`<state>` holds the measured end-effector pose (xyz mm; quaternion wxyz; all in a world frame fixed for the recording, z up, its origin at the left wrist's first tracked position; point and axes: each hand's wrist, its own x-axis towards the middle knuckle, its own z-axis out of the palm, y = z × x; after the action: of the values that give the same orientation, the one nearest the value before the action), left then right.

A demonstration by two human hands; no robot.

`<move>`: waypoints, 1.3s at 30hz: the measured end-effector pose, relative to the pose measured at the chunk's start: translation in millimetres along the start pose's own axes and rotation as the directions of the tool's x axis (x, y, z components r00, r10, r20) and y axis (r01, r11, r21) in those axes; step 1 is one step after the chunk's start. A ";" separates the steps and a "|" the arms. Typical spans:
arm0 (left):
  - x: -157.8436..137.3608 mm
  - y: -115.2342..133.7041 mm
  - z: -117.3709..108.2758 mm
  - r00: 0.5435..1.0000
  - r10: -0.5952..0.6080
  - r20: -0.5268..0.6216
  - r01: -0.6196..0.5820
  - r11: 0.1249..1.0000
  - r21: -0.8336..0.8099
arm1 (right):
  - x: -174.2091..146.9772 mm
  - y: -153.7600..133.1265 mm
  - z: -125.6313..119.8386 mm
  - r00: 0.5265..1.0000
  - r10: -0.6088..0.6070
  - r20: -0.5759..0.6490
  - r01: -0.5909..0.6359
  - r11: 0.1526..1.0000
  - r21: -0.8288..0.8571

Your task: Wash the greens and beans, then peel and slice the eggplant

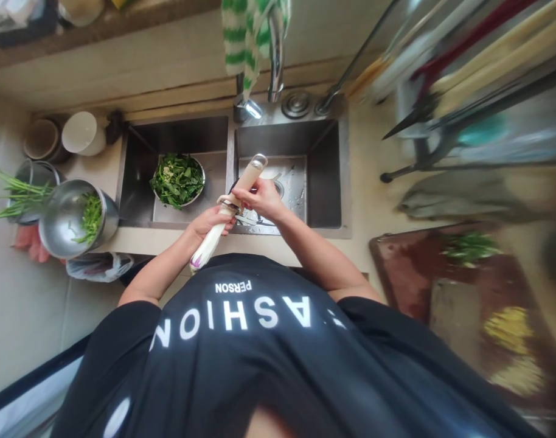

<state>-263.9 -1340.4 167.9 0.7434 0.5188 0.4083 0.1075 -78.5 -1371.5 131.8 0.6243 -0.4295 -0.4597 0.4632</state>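
My left hand (209, 222) is wrapped round a long, pale peeled eggplant (210, 243), with purple remaining at its lower end near my shirt. Above it, my right hand (263, 198) grips a peeler (248, 176) with a beige handle and a metal end. The peeler's head lies against the upper part of the eggplant, between both hands. Both hands are over the near edge of the right sink basin (323, 176). White strips of peel (256, 220) lie in that basin, partly hidden by my right hand.
A bowl of leafy greens (177, 181) sits in the left basin. A steel pot (59, 222) with cut greens stands left, beside green stalks (25, 193). On the right, a cutting board (406, 267) bears a cleaver (455, 316) and chopped ingredients. The faucet (277, 55) rises behind.
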 end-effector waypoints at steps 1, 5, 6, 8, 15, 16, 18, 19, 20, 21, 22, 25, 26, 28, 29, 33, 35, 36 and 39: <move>-1.2 0.5 1.7 1.000 -0.002 0.007 0.002 1.000 0.007 | 1.1 -0.2 0.4 1.000 -0.004 -0.026 0.003 0.999 -0.034; -6.7 2.2 6.2 0.999 -0.005 0.042 0.004 1.000 0.020 | 7.5 -0.9 -2.4 0.998 -0.008 -0.064 0.003 0.996 -0.090; -7.8 2.6 6.8 0.999 -0.002 0.051 0.001 1.000 0.017 | 8.5 -1.3 -2.6 0.999 -0.003 -0.053 -0.001 0.997 -0.079; -10.2 3.4 7.2 0.998 0.003 0.066 -0.003 1.000 0.013 | 10.3 -2.4 -2.6 1.000 0.021 -0.020 -0.022 1.000 -0.021; -31.6 2.2 5.6 0.995 -0.017 0.097 0.011 0.998 0.065 | 31.2 4.9 -31.7 0.986 0.044 -0.163 -0.032 0.997 0.075; -35.1 1.9 5.5 0.994 -0.022 0.105 0.015 0.998 0.065 | 34.0 6.5 -38.0 0.980 0.048 -0.192 -0.034 0.997 0.076; -38.8 2.0 5.3 0.994 -0.013 0.104 0.008 0.998 0.055 | 34.9 7.2 -45.1 0.978 0.050 -0.203 -0.031 0.995 0.099; -38.6 2.5 5.3 0.995 -0.005 0.096 0.000 0.999 0.051 | 32.6 5.9 -44.8 0.980 0.043 -0.192 -0.022 0.993 0.114; -37.2 3.2 5.4 0.996 0.002 0.087 -0.006 0.999 0.049 | 28.8 3.6 -41.8 0.985 0.031 -0.172 -0.009 0.992 0.125; -34.8 4.0 5.7 0.997 0.007 0.079 -0.011 0.999 0.048 | 23.7 0.3 -36.5 0.989 0.016 -0.144 0.002 0.992 0.128; -31.9 4.8 6.3 0.997 0.010 0.074 -0.013 0.999 0.044 | 18.0 -3.4 -29.8 0.994 0.002 -0.110 0.011 0.993 0.118; -24.1 7.2 9.7 0.997 0.008 0.072 -0.010 1.000 0.027 | 3.0 -14.2 -9.0 0.999 -0.024 -0.038 0.025 0.999 0.023; -22.8 7.9 11.3 0.997 0.007 0.077 -0.009 1.000 0.023 | -0.1 -17.0 -4.4 0.999 -0.027 -0.032 0.027 1.000 -0.011; -22.4 9.2 14.3 0.996 0.006 0.090 -0.008 1.000 0.027 | -3.2 -21.3 0.0 0.999 -0.027 -0.029 0.026 0.999 -0.048; -22.9 9.7 15.6 0.995 0.007 0.096 -0.010 0.999 0.032 | -3.6 -23.0 0.1 0.999 -0.027 -0.026 0.026 0.998 -0.049; -25.1 9.4 17.3 0.994 0.007 0.112 -0.014 0.998 0.058 | -1.4 -26.5 -4.6 0.999 -0.044 -0.031 0.042 0.998 -0.051; -25.2 7.4 15.9 0.994 0.003 0.108 -0.009 0.998 0.056 | 1.3 -25.0 -6.8 0.998 -0.050 -0.049 0.047 0.997 -0.056; -25.2 6.2 14.9 0.994 0.002 0.106 -0.007 0.999 0.053 | 3.0 -23.3 -7.8 0.997 -0.047 -0.059 0.044 0.998 -0.052; -26.1 3.1 11.2 0.994 0.003 0.113 -0.008 0.999 0.044 | 9.1 -15.4 -11.6 0.996 -0.013 -0.085 0.012 1.000 -0.018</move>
<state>-271.8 -1362.0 184.9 0.7534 0.5414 0.3664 0.0707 -63.1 -1367.1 145.8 0.6426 -0.4514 -0.4392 0.4365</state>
